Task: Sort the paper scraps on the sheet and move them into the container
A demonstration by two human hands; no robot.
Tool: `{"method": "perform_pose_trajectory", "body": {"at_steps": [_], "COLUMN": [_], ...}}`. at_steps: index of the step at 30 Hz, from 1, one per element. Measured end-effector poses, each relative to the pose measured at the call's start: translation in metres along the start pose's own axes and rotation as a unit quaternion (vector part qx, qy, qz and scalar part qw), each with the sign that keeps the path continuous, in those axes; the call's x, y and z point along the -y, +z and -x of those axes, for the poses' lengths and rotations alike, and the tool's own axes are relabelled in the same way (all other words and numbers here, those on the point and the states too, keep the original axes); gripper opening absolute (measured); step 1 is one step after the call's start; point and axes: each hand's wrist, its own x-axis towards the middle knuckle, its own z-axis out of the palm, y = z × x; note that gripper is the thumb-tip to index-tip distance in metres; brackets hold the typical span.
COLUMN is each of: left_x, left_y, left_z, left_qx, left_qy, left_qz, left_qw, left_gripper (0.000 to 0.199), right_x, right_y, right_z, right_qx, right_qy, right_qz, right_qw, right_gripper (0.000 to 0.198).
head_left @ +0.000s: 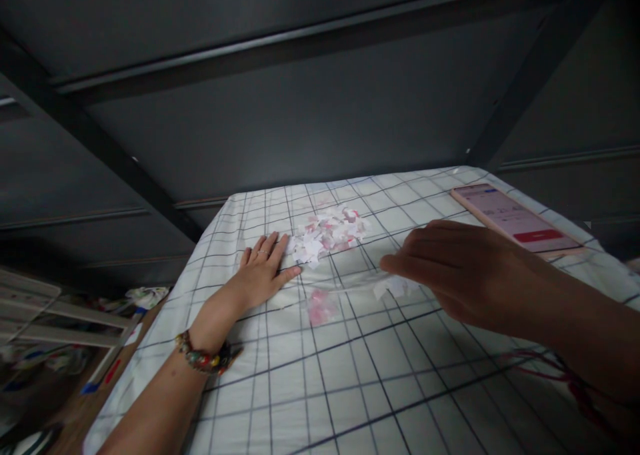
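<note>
My left hand (263, 271) lies flat on the checked cloth with its fingers spread. Its fingertips are beside a pile of torn white and pink paper scraps (327, 236). My right hand (445, 268) is over the cloth to the right, fingers curled together; what they hold, if anything, is hidden. Just below its fingertips are a few white paper scraps (395, 287). A clear plastic bag (327, 308), hard to make out, seems to stretch from there toward the left, with a pink patch (319, 308) at its left end.
A phone (523, 223) with a lit timer screen lies at the right edge of the white checked cloth (365, 388). Dark grey panels (300, 108) rise behind the cloth. At lower left stands a pale ladder-like frame (65, 321) beside cluttered items.
</note>
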Motion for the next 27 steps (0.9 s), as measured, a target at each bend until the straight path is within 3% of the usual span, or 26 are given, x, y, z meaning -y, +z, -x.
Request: {"method": "perform_pose_trajectory", "body": {"at_steps": [10, 20, 27], "left_x": [0.001, 0.001, 0.001], "left_y": [0.003, 0.003, 0.001], "left_z": [0.0, 0.0, 0.0], "left_qx": [0.003, 0.001, -0.013], "left_qy": [-0.004, -0.001, 0.009], "left_qz": [0.003, 0.006, 0.011], "left_qw": [1.0, 1.0, 1.0], "left_gripper": [0.075, 0.076, 0.075], "right_x": [-0.002, -0.002, 0.002], "right_y": [-0.002, 0.0, 0.014], "right_z": [0.005, 0.002, -0.005], "right_qx": [0.032, -0.001, -0.019], "right_qy": [0.017, 0.03, 0.011], "right_qz": [0.018, 0.036, 0.045], "right_qw": [0.999, 0.999, 0.999], "right_gripper": [0.034, 0.036, 0.03]}}
